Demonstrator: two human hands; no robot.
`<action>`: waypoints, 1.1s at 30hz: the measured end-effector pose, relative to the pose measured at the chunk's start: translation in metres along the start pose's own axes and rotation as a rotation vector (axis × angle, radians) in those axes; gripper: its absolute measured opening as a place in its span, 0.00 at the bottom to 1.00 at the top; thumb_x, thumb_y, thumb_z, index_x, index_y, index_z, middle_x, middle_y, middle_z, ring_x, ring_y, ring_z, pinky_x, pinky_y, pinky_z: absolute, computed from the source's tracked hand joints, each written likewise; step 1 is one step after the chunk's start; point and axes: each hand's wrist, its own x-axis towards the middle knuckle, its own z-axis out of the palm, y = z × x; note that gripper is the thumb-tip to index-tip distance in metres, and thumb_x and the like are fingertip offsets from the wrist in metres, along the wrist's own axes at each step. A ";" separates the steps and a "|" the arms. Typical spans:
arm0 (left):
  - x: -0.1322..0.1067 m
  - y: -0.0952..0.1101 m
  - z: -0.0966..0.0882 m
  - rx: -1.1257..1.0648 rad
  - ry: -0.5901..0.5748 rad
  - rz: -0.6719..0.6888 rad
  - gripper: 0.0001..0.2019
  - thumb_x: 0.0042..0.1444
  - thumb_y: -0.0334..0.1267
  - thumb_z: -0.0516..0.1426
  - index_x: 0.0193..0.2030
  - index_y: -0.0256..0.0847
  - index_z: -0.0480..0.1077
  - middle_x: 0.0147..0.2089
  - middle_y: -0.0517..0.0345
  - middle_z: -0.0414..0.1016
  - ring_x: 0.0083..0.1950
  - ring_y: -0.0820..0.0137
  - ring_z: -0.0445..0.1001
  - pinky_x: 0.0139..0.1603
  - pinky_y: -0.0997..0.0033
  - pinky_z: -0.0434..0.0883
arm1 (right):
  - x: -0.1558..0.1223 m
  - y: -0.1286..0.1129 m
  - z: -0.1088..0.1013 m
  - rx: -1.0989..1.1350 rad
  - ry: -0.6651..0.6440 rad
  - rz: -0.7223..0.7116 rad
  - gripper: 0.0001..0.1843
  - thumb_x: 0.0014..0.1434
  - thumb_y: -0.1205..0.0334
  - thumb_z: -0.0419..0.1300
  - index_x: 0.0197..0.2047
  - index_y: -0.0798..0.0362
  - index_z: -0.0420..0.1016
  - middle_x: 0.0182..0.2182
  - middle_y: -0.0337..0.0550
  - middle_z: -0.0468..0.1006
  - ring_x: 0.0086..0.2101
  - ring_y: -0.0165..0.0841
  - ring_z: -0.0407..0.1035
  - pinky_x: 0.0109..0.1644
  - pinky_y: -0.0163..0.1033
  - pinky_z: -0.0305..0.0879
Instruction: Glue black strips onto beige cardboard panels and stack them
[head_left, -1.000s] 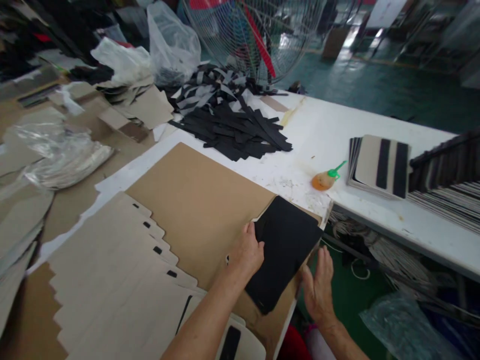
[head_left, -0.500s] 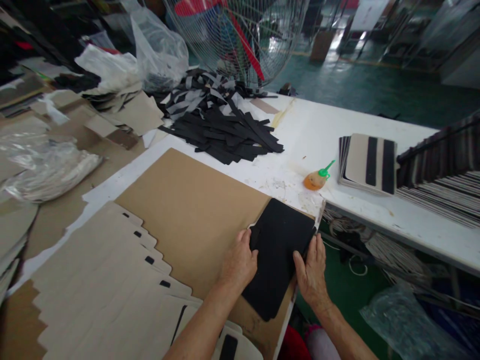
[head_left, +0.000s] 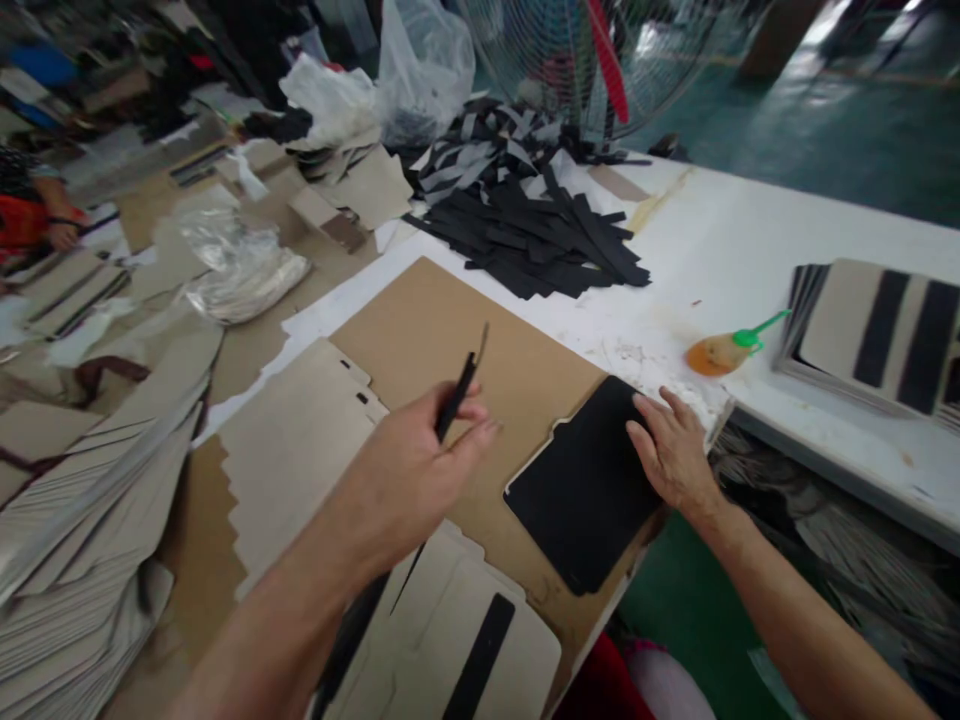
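Observation:
My left hand (head_left: 420,460) is raised over the brown board (head_left: 442,310), closed around a slim black piece (head_left: 456,400) with a thin brownish end pointing up; its exact kind is unclear. To the right lies a black panel (head_left: 581,490) with a pale edge and a small tab, apparently on others like it. My right hand (head_left: 675,450) rests at the panel's upper right corner, fingers spread and holding nothing. Overlapping beige panels (head_left: 292,430) fan out left of my left arm, which hides part of them. Near me, one beige panel (head_left: 517,640) bears a black strip.
Black strips (head_left: 540,230) are heaped behind the board, near a wire-caged fan (head_left: 600,70). An orange bottle with green nozzle (head_left: 716,352) lies before stacked striped panels (head_left: 862,320). Plastic bags (head_left: 240,265) and more panels (head_left: 97,560) stand left. Another person's hand (head_left: 64,235) shows far left.
My left hand has left the black panel and moved left, now with the slim black piece in it. My right hand has shifted onto the panel's upper corner. The view has turned left.

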 end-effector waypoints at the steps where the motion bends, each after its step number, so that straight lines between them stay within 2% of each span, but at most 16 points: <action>1: -0.012 -0.005 -0.016 -0.010 0.045 -0.037 0.21 0.53 0.57 0.57 0.45 0.45 0.74 0.56 0.53 0.75 0.54 0.59 0.74 0.59 0.54 0.69 | 0.007 -0.006 0.003 -0.007 -0.037 -0.053 0.24 0.68 0.53 0.46 0.63 0.54 0.65 0.57 0.52 0.72 0.64 0.49 0.53 0.64 0.60 0.49; 3: -0.040 -0.021 -0.035 -0.038 0.100 -0.140 0.23 0.50 0.61 0.57 0.44 0.47 0.75 0.58 0.54 0.74 0.56 0.58 0.73 0.59 0.54 0.70 | 0.017 -0.019 0.011 -0.035 -0.092 -0.135 0.24 0.68 0.53 0.46 0.62 0.54 0.65 0.59 0.51 0.71 0.64 0.48 0.52 0.65 0.59 0.48; 5: -0.071 -0.045 -0.040 -0.073 0.099 -0.243 0.24 0.48 0.63 0.57 0.40 0.49 0.77 0.58 0.54 0.75 0.55 0.56 0.74 0.56 0.54 0.72 | 0.023 -0.029 0.020 -0.074 -0.127 -0.198 0.25 0.69 0.51 0.45 0.62 0.54 0.66 0.59 0.51 0.71 0.64 0.47 0.52 0.65 0.58 0.46; 9: -0.140 -0.099 -0.027 -0.147 0.134 -0.418 0.21 0.49 0.62 0.57 0.38 0.49 0.78 0.56 0.55 0.76 0.53 0.56 0.75 0.54 0.55 0.74 | 0.026 -0.041 0.031 -0.139 -0.174 -0.278 0.26 0.68 0.48 0.47 0.58 0.55 0.70 0.56 0.52 0.73 0.59 0.46 0.60 0.65 0.56 0.47; 12: -0.193 -0.131 -0.019 -0.200 0.181 -0.541 0.21 0.48 0.61 0.58 0.37 0.47 0.78 0.53 0.55 0.78 0.53 0.56 0.76 0.52 0.60 0.76 | 0.021 -0.042 0.032 -0.161 -0.163 -0.305 0.26 0.67 0.47 0.47 0.56 0.56 0.72 0.53 0.54 0.74 0.55 0.49 0.62 0.62 0.57 0.51; 16: -0.256 -0.155 -0.018 -0.162 0.323 -0.697 0.26 0.46 0.63 0.59 0.40 0.43 0.76 0.38 0.55 0.81 0.39 0.61 0.79 0.41 0.65 0.78 | 0.019 -0.034 0.035 -0.126 -0.063 -0.324 0.28 0.67 0.45 0.47 0.54 0.58 0.73 0.52 0.59 0.74 0.54 0.53 0.63 0.57 0.58 0.55; 18: -0.281 -0.165 -0.013 -0.109 0.376 -0.721 0.26 0.45 0.64 0.59 0.38 0.42 0.76 0.32 0.57 0.80 0.34 0.62 0.78 0.38 0.66 0.78 | 0.018 -0.034 0.033 -0.092 -0.011 -0.326 0.28 0.67 0.44 0.47 0.55 0.56 0.73 0.53 0.60 0.72 0.55 0.56 0.62 0.56 0.61 0.55; 20: -0.305 -0.180 -0.001 -0.096 0.384 -0.732 0.25 0.45 0.63 0.60 0.36 0.42 0.76 0.33 0.56 0.80 0.35 0.61 0.79 0.39 0.65 0.78 | 0.012 -0.041 0.025 -0.051 0.008 -0.354 0.27 0.67 0.46 0.46 0.58 0.55 0.70 0.56 0.60 0.70 0.57 0.58 0.61 0.58 0.63 0.54; 22: -0.328 -0.199 0.017 -0.115 0.375 -0.742 0.25 0.45 0.63 0.60 0.37 0.43 0.76 0.36 0.54 0.81 0.40 0.58 0.80 0.42 0.64 0.78 | -0.002 -0.055 0.015 0.012 -0.002 -0.429 0.26 0.67 0.48 0.48 0.60 0.54 0.68 0.57 0.60 0.69 0.59 0.56 0.60 0.60 0.60 0.54; 25: -0.356 -0.234 0.045 -0.127 0.353 -0.749 0.25 0.47 0.63 0.58 0.41 0.44 0.76 0.41 0.54 0.82 0.46 0.57 0.79 0.46 0.64 0.77 | -0.035 -0.079 0.012 0.072 -0.059 -0.582 0.27 0.64 0.45 0.53 0.58 0.54 0.70 0.56 0.57 0.71 0.60 0.52 0.59 0.63 0.57 0.54; 28: -0.368 -0.265 0.067 -0.068 0.399 -0.717 0.25 0.48 0.63 0.57 0.40 0.45 0.76 0.42 0.56 0.82 0.46 0.58 0.79 0.46 0.66 0.77 | -0.064 -0.093 0.028 0.017 -0.137 -0.648 0.30 0.62 0.41 0.52 0.58 0.53 0.70 0.58 0.54 0.69 0.60 0.52 0.58 0.61 0.60 0.54; 30: -0.368 -0.276 0.079 -0.019 0.424 -0.668 0.23 0.48 0.63 0.57 0.37 0.46 0.76 0.40 0.58 0.82 0.44 0.58 0.80 0.42 0.68 0.78 | -0.073 -0.094 0.042 -0.009 -0.139 -0.653 0.31 0.63 0.41 0.49 0.60 0.54 0.69 0.60 0.54 0.68 0.59 0.51 0.59 0.60 0.60 0.56; 33: -0.364 -0.280 0.100 0.009 0.414 -0.554 0.21 0.50 0.61 0.56 0.36 0.47 0.76 0.37 0.59 0.83 0.41 0.58 0.80 0.35 0.71 0.77 | -0.071 -0.090 0.053 0.016 -0.055 -0.669 0.31 0.64 0.41 0.49 0.58 0.55 0.70 0.58 0.54 0.69 0.58 0.50 0.61 0.60 0.58 0.58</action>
